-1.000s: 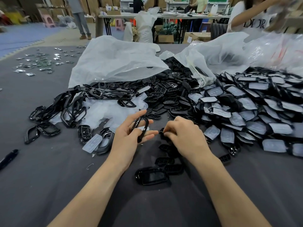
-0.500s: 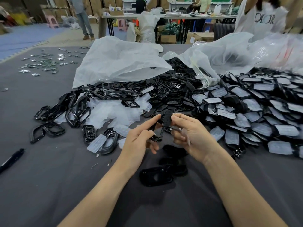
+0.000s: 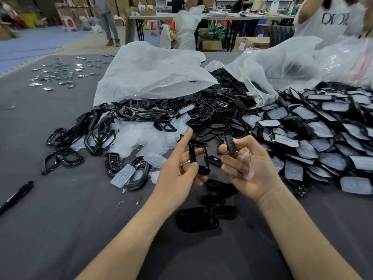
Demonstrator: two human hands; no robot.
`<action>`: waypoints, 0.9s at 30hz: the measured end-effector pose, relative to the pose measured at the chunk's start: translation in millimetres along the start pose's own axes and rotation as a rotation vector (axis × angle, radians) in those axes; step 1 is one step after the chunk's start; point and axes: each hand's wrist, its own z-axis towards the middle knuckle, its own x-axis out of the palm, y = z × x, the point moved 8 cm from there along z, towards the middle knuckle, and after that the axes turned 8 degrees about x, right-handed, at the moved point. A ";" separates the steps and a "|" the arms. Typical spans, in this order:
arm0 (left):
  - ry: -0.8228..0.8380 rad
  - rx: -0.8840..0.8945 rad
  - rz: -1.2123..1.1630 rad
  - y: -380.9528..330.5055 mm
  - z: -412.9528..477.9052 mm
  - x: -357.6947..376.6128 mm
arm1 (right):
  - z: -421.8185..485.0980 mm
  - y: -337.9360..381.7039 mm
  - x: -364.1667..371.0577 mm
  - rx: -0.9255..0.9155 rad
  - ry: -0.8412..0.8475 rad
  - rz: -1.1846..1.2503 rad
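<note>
Both hands have lifted off the table (image 3: 60,229) since a second ago, and the right one, knuckles-up then, now shows its palm.

At the far left a black marker (image 3: 17,196) lies on the grey cloth, and beyond it loose frames (image 3: 94,136) spill from under a plastic bag (image 3: 153,75). The left hand (image 3: 177,170) holds one black frame (image 3: 198,156) upright in the air above the cloth. Thumb and lower fingers pinch its edge while the forefinger points straight out, touching nothing. Just beside it, not yet touching, the right hand (image 3: 248,172) curls its fingers round a black button insert (image 3: 230,145). A clear pad (image 3: 247,164) is tucked against those same fingers. Below the hands a black shell (image 3: 196,219) rests on the cloth, and finished pieces (image 3: 323,138) are heaped to the right.

The step looks to be seating the insert in the frame. It would go best with the frame held by its rim only, leaving the opening free. The insert should be turned to match the outline, then pressed evenly rather than from one corner. The tucked pad could slip as the fingers shift.
</note>
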 end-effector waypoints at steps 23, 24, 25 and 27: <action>-0.091 0.004 -0.119 2.5 1.0 -5.0 | -0.2 3.4 -2.1 -0.062 0.012 0.030; -0.090 0.002 -0.122 2.5 0.7 -4.9 | -0.1 3.5 -1.6 -0.068 0.009 0.019; -0.090 0.000 -0.125 2.7 0.5 -4.6 | 0.0 3.6 -1.6 -0.074 0.003 0.007; -0.092 -0.006 -0.130 2.9 0.4 -4.0 | 0.5 3.6 -3.4 -0.083 -0.032 -0.016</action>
